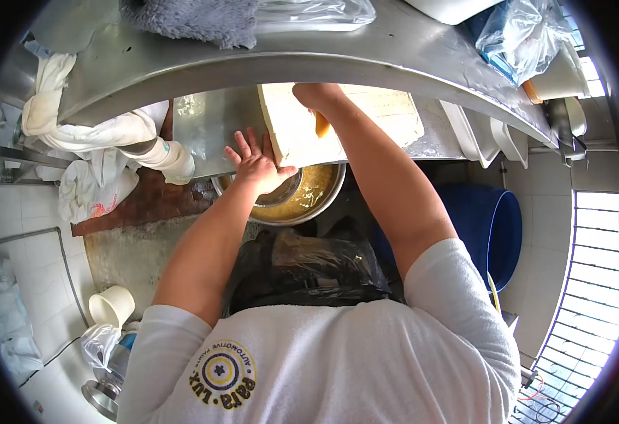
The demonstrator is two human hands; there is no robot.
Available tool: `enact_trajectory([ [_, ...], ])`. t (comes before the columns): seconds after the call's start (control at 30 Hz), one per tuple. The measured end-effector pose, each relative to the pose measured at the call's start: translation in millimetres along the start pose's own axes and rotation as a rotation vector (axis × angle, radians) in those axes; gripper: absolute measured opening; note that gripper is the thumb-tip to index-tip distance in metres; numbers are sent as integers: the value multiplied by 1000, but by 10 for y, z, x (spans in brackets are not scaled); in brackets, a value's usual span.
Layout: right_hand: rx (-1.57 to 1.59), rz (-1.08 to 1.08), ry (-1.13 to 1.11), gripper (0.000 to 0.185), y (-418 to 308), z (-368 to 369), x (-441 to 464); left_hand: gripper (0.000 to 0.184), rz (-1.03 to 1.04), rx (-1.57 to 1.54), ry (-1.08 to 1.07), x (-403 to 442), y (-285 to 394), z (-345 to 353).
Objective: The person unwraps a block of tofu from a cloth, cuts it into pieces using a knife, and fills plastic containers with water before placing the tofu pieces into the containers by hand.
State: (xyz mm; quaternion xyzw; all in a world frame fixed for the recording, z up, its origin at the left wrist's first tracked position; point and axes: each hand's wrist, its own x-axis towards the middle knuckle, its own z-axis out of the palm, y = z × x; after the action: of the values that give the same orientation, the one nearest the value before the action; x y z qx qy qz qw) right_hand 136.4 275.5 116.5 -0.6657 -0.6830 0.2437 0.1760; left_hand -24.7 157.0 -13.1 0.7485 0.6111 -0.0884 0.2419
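A large pale block (pixel 295 131), cheese-like in look, lies on the metal table (pixel 207 131) beneath a steel shelf. My left hand (pixel 256 168) is spread at the block's near left corner, fingers apart and pointing away from me, the thumb side against its edge. Over the block, my right hand (pixel 316 94) is closed around an orange-handled tool (pixel 321 126); its working end cannot be seen. Faint straight lines run across the block's right part. Just below the table edge sits a metal basin (pixel 341 185) with yellowish liquid and a smaller round vessel in it.
The steel shelf (pixel 309 71) overhangs the far side of the table, holding a grey fluffy cloth (pixel 189 20) and plastic bags. White trays (pixel 468 134) stand at the right, above a blue barrel (pixel 504 230). White cloths (pixel 147 134) hang at the left.
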Motion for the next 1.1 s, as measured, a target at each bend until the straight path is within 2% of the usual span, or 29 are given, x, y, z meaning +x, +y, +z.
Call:
enact_trajectory([
  [0.1,-105,35,-78,54,-105,-23,-4,119,1,4,15,16,-4,20],
  [0.3,-116,-26,-5,52,67,82,-243,119,10,-11,43,5,-16,35],
  [0.37,-136,102,-141,49,21,15,-587,119,18,-9,46,-15,2,31],
  [0.4,-96,74,-64,48,67,66,-791,119,12,-20,52,-25,9,18],
  [0.47,-128,-23,4,64,329,281,-1077,119,12,-26,54,-42,13,20],
  [0.53,-90,135,-98,61,111,187,-1556,118,10,14,40,-37,14,23],
  [0.6,-140,33,-60,56,299,311,-1989,117,17,33,40,-33,22,36],
  [0.73,-133,63,-124,58,285,88,-3002,122,25,69,26,-21,3,47],
  [0.87,-123,198,-275,61,293,-488,-3901,122,34,72,31,-12,2,51],
  [1.0,-23,233,-233,63,554,-750,-4323,123,11,114,1,-20,43,32],
  [1.1,20,168,-42,64,750,-823,-4122,125,4,140,-20,-2,72,33],
])
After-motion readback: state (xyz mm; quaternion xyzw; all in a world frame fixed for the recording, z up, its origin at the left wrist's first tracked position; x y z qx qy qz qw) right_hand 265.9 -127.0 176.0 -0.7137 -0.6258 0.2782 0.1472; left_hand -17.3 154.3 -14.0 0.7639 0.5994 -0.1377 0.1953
